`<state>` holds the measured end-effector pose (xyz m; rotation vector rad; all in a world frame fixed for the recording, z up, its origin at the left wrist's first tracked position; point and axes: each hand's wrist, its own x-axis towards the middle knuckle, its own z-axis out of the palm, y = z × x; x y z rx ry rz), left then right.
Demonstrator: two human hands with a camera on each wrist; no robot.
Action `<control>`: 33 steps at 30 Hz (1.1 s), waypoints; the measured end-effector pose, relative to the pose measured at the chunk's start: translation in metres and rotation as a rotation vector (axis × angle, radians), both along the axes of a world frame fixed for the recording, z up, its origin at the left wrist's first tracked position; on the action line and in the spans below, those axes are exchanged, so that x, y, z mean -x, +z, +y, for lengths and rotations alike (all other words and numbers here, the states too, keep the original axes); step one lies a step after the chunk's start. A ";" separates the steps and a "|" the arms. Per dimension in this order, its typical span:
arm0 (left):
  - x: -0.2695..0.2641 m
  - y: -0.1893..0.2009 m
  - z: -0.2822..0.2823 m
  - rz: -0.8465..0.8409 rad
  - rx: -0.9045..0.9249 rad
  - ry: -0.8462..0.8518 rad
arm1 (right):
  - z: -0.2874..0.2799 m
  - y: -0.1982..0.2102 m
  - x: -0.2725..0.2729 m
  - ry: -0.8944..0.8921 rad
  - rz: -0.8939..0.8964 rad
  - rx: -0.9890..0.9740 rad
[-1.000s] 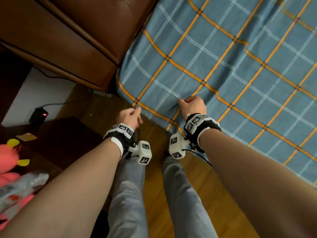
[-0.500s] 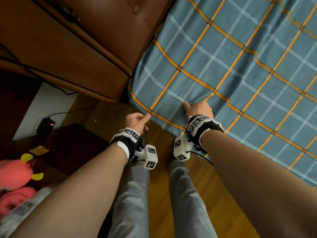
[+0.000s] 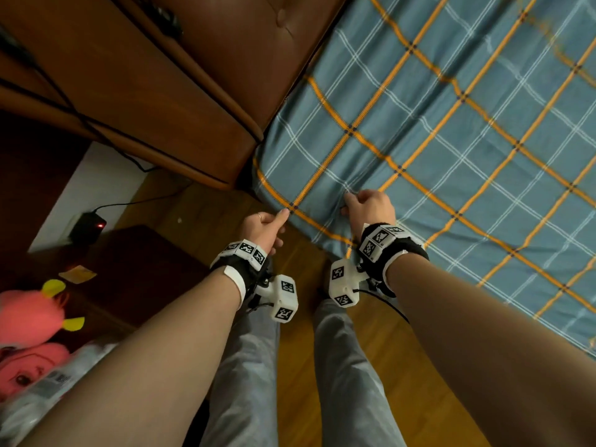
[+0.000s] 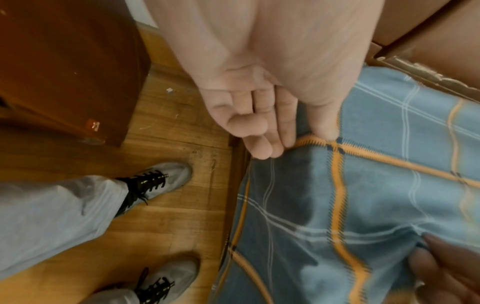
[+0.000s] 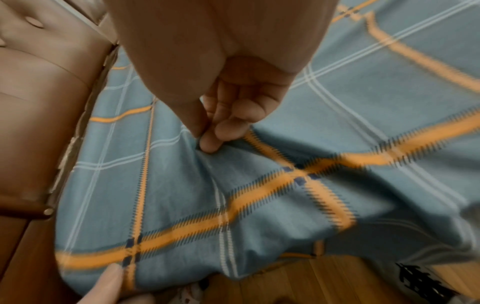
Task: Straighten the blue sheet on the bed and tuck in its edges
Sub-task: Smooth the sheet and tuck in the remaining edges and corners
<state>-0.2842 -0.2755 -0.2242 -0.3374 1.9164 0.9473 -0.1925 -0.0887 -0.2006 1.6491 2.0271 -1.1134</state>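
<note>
The blue sheet (image 3: 435, 150), checked in orange and white, covers the bed, and its near edge hangs over the side by the headboard corner. My left hand (image 3: 283, 217) pinches that edge at an orange crossing, with the thumb on top of the cloth (image 4: 298, 142). To its right, my right hand (image 3: 351, 201) pinches a small fold of the sheet between thumb and fingertips (image 5: 205, 137). Creases run out from both grips. The sheet's underside and the mattress edge are hidden.
A brown leather headboard (image 3: 225, 59) meets the bed at the corner. On the left are a dark wooden nightstand (image 3: 135, 269), a pink plush toy (image 3: 29, 317) and a plugged-in charger (image 3: 88, 222). My grey-trousered legs and shoes (image 4: 166, 176) stand on the wooden floor (image 3: 303, 317).
Both hands keep their pinch on the sheet near the corner. The left thumb has stretched out onto the orange crossing, and my view has shifted so the bed corner sits further right.
</note>
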 end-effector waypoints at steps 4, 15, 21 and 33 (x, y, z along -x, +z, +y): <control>0.004 -0.002 0.000 0.078 0.001 -0.051 | -0.002 0.004 0.000 0.044 0.019 -0.005; 0.016 -0.003 -0.011 0.093 0.012 -0.033 | 0.001 -0.002 0.055 0.229 -0.206 -0.039; 0.024 0.003 -0.011 0.070 -0.064 0.001 | -0.012 0.000 0.072 0.234 0.069 0.010; 0.041 -0.002 -0.001 0.030 -0.042 -0.088 | -0.012 0.005 0.107 0.337 -0.201 -0.137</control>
